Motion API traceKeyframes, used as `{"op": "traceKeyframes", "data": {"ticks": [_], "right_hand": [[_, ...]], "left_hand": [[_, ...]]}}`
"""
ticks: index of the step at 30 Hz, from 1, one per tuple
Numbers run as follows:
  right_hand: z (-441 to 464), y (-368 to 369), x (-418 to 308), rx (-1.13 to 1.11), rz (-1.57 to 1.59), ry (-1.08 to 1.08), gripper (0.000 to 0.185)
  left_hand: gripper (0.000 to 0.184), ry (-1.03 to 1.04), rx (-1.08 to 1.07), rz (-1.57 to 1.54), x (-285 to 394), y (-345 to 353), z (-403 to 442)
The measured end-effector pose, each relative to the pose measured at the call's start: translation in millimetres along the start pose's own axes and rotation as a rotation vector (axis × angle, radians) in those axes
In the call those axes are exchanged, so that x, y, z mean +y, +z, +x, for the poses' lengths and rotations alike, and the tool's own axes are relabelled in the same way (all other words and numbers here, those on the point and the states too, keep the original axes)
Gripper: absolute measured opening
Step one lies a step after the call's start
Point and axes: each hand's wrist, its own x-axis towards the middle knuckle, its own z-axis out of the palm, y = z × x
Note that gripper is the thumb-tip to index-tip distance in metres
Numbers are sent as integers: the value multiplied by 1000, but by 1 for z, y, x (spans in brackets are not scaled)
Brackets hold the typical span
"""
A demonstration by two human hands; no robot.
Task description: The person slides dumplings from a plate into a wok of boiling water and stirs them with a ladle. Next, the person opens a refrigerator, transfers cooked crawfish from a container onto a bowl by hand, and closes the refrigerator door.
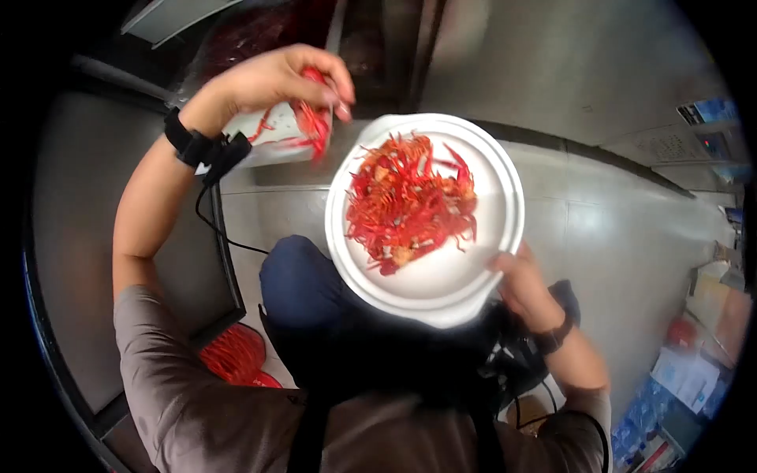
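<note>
A white round dish (493, 189) with two handles holds a heap of red crayfish (410, 197), mostly on its left side. My right hand (524, 288) grips the dish at its lower right rim. Up and to the left of the dish, my left hand (303, 83) is closed on a red crayfish (314, 126), which hangs blurred below the fingers. Beneath that hand is a white container (256, 130) with red bits in it, partly hidden by my wrist.
A dark-framed panel (142, 236) stands at the left. Below it, a red container (236, 355) sits on the tiled floor (544, 205). Metal cabinets (552, 71) line the top. Blue packages and papers (686, 374) lie at the lower right.
</note>
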Motion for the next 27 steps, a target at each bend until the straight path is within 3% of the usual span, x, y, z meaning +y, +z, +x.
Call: {"op": "traceKeyframes", "data": {"ticks": [2,4,5,6,7,8,9,10,11,16,20,22,26,27], "right_hand": [[2,-4,1,1,-45,38,56],[5,-13,9,38,-74,59,57],[6,-18,12,64,-106,102,57],[6,-16,9,78,-102,108,56],[4,-12,8,62,-108,94,56],[4,-4,3,80,-72,58,55],[1,0,4,96,-29,22,54],[-1,4,4,86,-26,10,54],[-1,5,3,76,-7,-1,55],[1,1,4,84,-21,41,56],[-2,4,1,131,-40,34,55],[1,-3,3,134,-63,50,56],[-2,6,-1,109,-66,54,56],[-3,8,-3,114,-57,61,56]], "left_hand": [[17,-130,101,0,9,-49,-19],[21,-259,356,304,2,-84,-33],[25,-298,358,467,-23,-115,-31],[31,-336,431,676,-54,-134,-25],[36,-361,379,1093,-84,-157,-16],[40,-285,456,1424,-120,-136,-4],[38,-333,456,1429,-144,-141,6],[35,-246,462,1492,-180,-154,18],[36,-389,548,1268,-144,-122,20],[34,-485,573,1061,-136,-101,53],[30,-366,446,913,-216,-128,75],[28,-201,445,1202,-231,-130,70],[26,-304,282,1034,-150,-133,23],[27,-203,346,1085,-135,-136,9]]}}
